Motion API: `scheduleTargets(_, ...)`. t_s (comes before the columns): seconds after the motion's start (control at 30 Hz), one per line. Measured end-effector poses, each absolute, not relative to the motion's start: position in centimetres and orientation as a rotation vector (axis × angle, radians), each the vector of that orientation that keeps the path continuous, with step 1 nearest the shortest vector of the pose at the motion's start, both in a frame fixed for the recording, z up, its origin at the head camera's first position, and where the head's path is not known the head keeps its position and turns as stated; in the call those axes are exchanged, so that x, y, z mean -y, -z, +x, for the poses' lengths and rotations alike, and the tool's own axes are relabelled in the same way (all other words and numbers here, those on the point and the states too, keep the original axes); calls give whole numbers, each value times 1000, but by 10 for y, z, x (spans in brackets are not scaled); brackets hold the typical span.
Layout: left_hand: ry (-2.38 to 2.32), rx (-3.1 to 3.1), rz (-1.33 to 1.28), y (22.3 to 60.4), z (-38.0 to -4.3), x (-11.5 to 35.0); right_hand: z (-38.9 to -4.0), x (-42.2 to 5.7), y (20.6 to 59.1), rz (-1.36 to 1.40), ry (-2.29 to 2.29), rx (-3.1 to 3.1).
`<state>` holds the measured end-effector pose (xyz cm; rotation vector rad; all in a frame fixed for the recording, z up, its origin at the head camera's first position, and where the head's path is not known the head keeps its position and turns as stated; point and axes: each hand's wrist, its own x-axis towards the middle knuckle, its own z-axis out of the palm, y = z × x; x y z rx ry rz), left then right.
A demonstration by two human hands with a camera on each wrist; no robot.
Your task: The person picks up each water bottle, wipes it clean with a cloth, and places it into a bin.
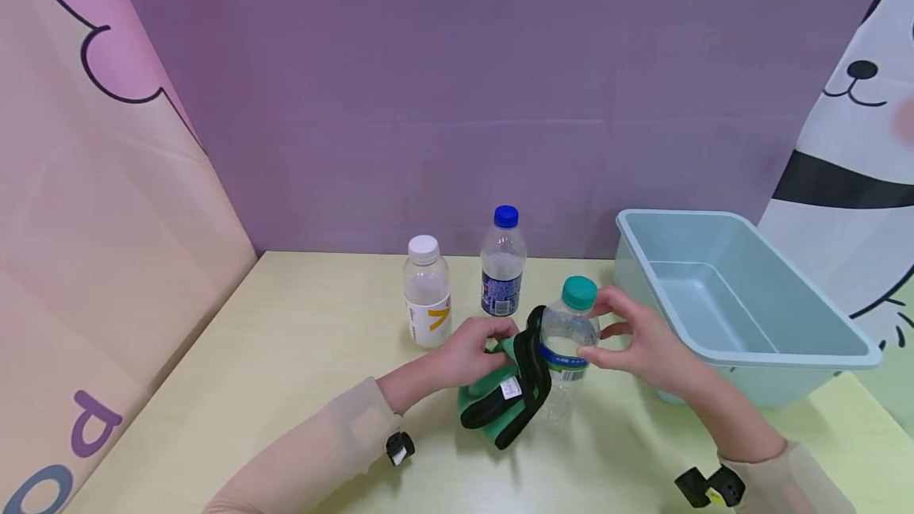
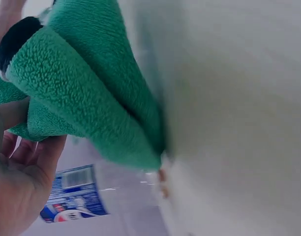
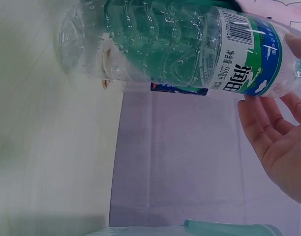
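Note:
My left hand [image 1: 474, 351] grips a folded green towel [image 2: 67, 78] with black edging and a small white tag. The towel's edge lies against the side of a clear plastic bottle [image 3: 165, 44] with a teal cap. My right hand [image 1: 646, 339] holds that bottle near its top, thumb and fingers on opposite sides around the blue-and-green label [image 3: 261, 54]. The bottle is upright; whether its base touches the table is hard to tell. In the left wrist view, the left fingers [image 2: 49, 155] curl under the towel.
Behind the hands stand a white-capped bottle [image 1: 426, 292] and a blue-capped bottle [image 1: 503, 260]. A pale blue plastic basin [image 1: 643, 280] sits at the right of the pale wooden table [image 1: 321, 300]. A purple cloth backdrop [image 1: 393, 101] rises behind the table.

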<state>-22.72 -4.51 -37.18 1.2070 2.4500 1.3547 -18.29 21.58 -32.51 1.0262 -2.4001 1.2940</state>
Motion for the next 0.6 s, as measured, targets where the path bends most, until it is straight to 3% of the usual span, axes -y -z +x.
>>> scheduleTargets(0.6, -1656, -2413, 1071, 321, -220, 44, -185, -218, 326, 1087, -1304, 2365)
